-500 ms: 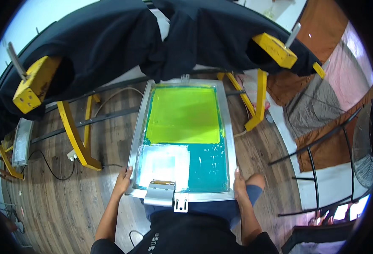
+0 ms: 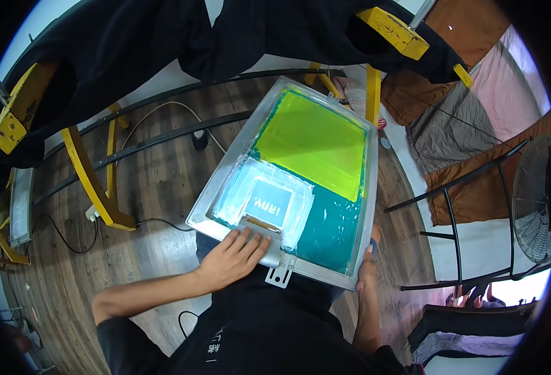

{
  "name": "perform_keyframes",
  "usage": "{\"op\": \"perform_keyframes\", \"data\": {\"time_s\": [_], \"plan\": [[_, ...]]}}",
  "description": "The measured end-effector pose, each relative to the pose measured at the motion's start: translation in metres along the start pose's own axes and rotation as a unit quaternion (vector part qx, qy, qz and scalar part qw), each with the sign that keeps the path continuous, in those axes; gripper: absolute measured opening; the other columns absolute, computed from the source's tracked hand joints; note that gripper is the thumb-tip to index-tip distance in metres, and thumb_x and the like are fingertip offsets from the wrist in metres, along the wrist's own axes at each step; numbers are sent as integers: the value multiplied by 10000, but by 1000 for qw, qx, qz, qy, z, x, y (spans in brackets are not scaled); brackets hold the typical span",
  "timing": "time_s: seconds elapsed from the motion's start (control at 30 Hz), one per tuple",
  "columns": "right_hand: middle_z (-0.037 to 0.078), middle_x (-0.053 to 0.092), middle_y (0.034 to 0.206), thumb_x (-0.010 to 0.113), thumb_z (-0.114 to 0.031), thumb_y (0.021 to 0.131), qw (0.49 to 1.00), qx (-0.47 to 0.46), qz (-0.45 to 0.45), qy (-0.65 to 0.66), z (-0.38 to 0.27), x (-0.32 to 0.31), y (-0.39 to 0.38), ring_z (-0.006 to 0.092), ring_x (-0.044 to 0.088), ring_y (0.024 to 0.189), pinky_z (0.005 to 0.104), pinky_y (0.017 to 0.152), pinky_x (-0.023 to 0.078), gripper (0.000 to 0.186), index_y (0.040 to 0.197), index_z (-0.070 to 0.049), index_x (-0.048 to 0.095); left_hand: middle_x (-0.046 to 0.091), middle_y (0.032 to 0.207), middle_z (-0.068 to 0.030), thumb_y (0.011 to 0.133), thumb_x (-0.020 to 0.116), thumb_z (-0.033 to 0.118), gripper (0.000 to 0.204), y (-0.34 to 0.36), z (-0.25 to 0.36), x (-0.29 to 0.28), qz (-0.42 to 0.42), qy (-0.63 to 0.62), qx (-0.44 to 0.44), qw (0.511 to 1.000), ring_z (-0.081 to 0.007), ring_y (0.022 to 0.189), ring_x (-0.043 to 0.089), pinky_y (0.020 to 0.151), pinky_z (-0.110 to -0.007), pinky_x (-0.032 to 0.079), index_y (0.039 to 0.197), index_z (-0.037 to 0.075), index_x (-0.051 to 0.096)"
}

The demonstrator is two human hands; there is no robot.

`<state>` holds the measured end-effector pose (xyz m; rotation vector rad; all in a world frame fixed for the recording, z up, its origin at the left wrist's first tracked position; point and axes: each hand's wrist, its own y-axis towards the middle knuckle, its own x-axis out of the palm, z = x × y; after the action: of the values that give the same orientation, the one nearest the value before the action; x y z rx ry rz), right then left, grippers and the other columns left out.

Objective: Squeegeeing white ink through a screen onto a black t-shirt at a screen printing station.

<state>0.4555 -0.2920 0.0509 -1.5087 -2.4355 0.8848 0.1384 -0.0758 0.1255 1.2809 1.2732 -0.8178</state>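
I hold a silver-framed screen (image 2: 220, 171) over my lap, tilted clockwise in view. It has a yellow-green block (image 2: 310, 140) across its upper part, a teal area (image 2: 325, 237) and a pale square patch (image 2: 235, 187) with lettering at lower left. My left hand (image 2: 231, 259) has its fingers curled over a silver metal bar with a brown edge (image 2: 271, 253) at the bottom of the frame, beside a slotted bracket (image 2: 278, 274). My right hand (image 2: 367, 272) grips the frame's lower right side, thumb along the rim.
Black cloth (image 2: 125, 44) hangs over yellow supports (image 2: 89, 184) ahead, with rails and cables on the wooden floor (image 2: 135, 262). At right are brown, pink and grey fabric (image 2: 447, 134), a black metal rack (image 2: 453, 231) and a fan (image 2: 531, 206). Another person's hand (image 2: 475, 297) shows at lower right.
My left hand has left the frame's left side and moved onto the metal bar at the bottom. The frame has turned clockwise, its top now leaning right.
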Motion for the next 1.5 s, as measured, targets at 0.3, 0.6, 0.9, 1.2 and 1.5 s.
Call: {"op": "perform_keyframes", "data": {"time_s": [0.3,0.6,0.9,1.2,1.5], "plan": [[218,595,1233,383,-582,976,1000,-18,3,13,-12,-37,13,302,630,1051,402,886,523,746,1318,71,490,585,1246,-120,901,529,179,451,38,10,25,3,-5,85,996,-253,1110,577,828,-321,457,1326,37,473],[205,656,1085,380,-557,991,999,-33,17,-23,-37,-34,11,263,661,925,369,824,537,719,1199,109,558,569,1171,-120,911,502,192,528,42,13,44,62,-25,106,992,-286,982,612,772,-342,476,1416,73,406],[223,622,1161,365,-556,997,996,-23,-16,-86,-42,-53,29,275,635,1007,367,891,506,734,1242,119,521,581,1072,-72,875,546,195,362,64,1,62,91,-42,142,985,-240,987,612,730,-310,437,1218,80,532],[187,671,947,381,-541,1000,998,-28,-3,-61,-50,-41,52,223,659,804,337,732,544,691,1075,109,604,592,1067,-76,865,555,190,320,83,-5,66,74,-19,127,989,-228,964,603,753,-320,435,1154,53,568],[132,675,889,384,-508,1013,997,-52,-6,-64,-64,-31,61,184,641,760,319,706,526,636,1022,79,630,572,1170,-69,871,537,168,395,85,-7,94,31,-49,93,994,-198,1017,579,751,-328,418,1255,79,524]]}}
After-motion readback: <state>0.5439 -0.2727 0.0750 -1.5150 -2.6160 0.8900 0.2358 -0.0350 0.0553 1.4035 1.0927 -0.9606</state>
